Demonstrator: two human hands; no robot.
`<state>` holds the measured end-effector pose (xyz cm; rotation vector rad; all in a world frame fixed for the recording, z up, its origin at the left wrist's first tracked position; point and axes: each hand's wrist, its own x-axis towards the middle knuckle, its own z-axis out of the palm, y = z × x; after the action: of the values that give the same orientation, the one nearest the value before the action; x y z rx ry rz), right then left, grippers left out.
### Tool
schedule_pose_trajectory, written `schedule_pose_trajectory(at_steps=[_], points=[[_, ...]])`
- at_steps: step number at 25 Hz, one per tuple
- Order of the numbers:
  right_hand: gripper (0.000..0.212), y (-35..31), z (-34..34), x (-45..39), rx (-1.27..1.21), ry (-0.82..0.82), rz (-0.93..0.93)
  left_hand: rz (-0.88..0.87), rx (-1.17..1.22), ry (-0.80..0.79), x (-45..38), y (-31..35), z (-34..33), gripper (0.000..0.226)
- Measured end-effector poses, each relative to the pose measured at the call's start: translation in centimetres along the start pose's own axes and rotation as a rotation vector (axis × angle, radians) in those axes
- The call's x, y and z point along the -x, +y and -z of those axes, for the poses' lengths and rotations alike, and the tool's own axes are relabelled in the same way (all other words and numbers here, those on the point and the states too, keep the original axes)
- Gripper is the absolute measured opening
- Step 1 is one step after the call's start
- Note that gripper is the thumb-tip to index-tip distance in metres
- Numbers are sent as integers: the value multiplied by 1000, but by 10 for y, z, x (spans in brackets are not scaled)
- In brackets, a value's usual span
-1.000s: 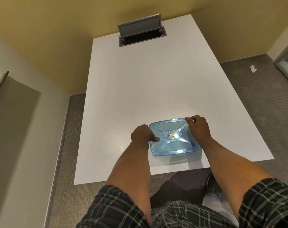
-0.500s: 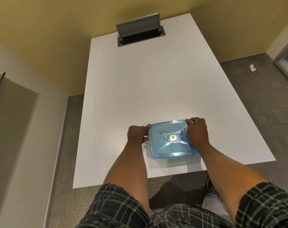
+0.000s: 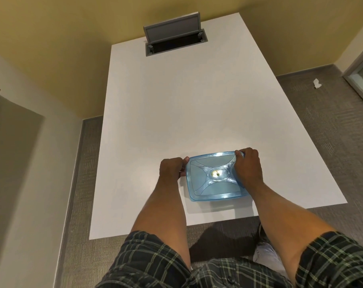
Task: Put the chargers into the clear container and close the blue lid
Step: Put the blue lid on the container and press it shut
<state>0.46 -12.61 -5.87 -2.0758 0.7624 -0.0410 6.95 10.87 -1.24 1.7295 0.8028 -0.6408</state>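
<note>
The blue lid (image 3: 214, 188) lies flat on top of the clear container near the table's front edge, hiding the container's body and any chargers inside. My left hand (image 3: 171, 168) grips the lid's left edge, fingers curled around it. On the lid's right side rests my right hand (image 3: 248, 167), its fingers pressing over the far right corner. No chargers show on the table.
The white table (image 3: 176, 100) stretches away ahead. A grey cable box (image 3: 175, 36) with its flap raised is set into the far end. Grey carpet surrounds the table, with a white scrap (image 3: 317, 83) on the floor at right.
My left hand has shifted from resting on top of the lid's left side to gripping its left edge. The container has turned slightly to sit squarer. My right hand stays at the right side.
</note>
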Motion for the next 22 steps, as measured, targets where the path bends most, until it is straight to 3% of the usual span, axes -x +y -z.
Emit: schedule_pose_trajectory(at_steps=[5, 10, 13, 15, 19, 22], points=[[24, -5, 0, 2, 120, 0, 2, 26, 69, 17, -2, -1, 3, 23], [35, -4, -1, 10, 515, 15, 213, 0, 13, 14, 3, -2, 5, 30], [33, -8, 1, 13, 469, 43, 129, -151, -197, 38, 10, -1, 3, 27], [34, -9, 0, 14, 551, 31, 174, -330, -439, 83, 19, 1, 2, 18], [38, -8, 2, 15, 557, 22, 209, -495, -808, -122, 30, 8, 7, 52], [36, -7, 1, 14, 517, 23, 195, -428, -1138, -329, 38, 15, 9, 117]])
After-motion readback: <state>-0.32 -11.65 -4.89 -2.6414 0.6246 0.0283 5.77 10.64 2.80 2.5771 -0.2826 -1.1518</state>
